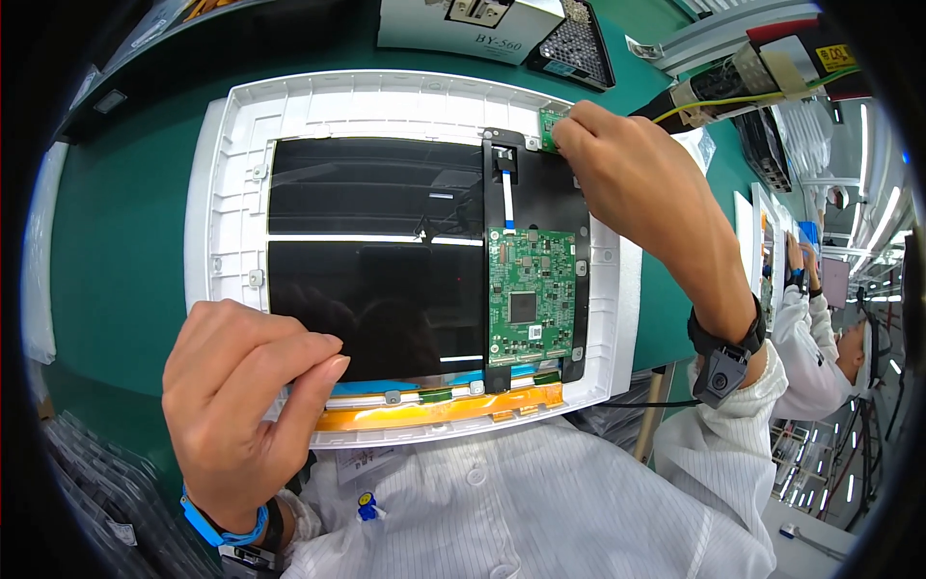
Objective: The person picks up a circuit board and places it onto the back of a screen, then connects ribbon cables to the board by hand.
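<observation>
Reaching into the upper middle of the frame with the right hand (622,159), with fingers bunched tightly at the edge of a small green board (548,132) by the top rim of a white housing (338,101). Cannot tell a firm pinch from a mere touch there, with the fingertips partly hidden. Holding the left hand (236,396) over the lower left of the frame, with thumb and forefinger curled almost tip to tip over the lower-left part of a dark panel (376,289); cannot tell of anything thin between the tips. Facing the dark panel at the centre of the frame, set inside the white housing. Having in view, just right of the panel, a large green board (532,304) on a black plate (548,188), with a white-and-blue ribbon cable (509,201) running up from its top edge. Seeing also an orange strip (434,413) along the housing's lower edge. Working over a green tabletop (116,232), with a white box (453,34) and a black tray (608,69) of small parts (574,43) at the top.
</observation>
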A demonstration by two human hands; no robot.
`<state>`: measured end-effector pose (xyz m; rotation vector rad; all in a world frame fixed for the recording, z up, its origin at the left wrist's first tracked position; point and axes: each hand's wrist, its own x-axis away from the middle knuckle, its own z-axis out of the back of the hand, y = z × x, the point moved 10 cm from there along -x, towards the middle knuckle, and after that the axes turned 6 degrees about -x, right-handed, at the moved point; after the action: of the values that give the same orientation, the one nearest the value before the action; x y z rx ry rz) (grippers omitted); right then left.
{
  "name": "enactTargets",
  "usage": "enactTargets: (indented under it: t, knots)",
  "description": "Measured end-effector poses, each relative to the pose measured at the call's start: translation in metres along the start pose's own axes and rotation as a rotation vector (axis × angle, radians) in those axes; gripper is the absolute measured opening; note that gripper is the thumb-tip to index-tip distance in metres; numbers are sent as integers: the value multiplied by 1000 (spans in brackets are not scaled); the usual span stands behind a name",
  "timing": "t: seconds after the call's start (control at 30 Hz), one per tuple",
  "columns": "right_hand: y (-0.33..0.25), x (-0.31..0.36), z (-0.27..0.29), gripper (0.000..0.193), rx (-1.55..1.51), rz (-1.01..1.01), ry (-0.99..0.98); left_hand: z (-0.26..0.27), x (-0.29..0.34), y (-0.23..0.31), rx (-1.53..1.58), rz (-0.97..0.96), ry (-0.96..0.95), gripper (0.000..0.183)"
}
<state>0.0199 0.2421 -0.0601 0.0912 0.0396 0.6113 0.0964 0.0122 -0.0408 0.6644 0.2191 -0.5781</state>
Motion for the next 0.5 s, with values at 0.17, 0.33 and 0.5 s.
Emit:
enactTargets:
  t: [0.17,0.33,0.5]
  knots:
    - [-7,-4,0,14,59,74,-33,3,2,-1,-2,-3,5,13]
    - [-14,-5,-4,4,175,91,-80,0,1,0,3,-5,5,14]
    - [-6,-3,-4,4,125,23,-56,4,1,1,-3,-6,8,14]
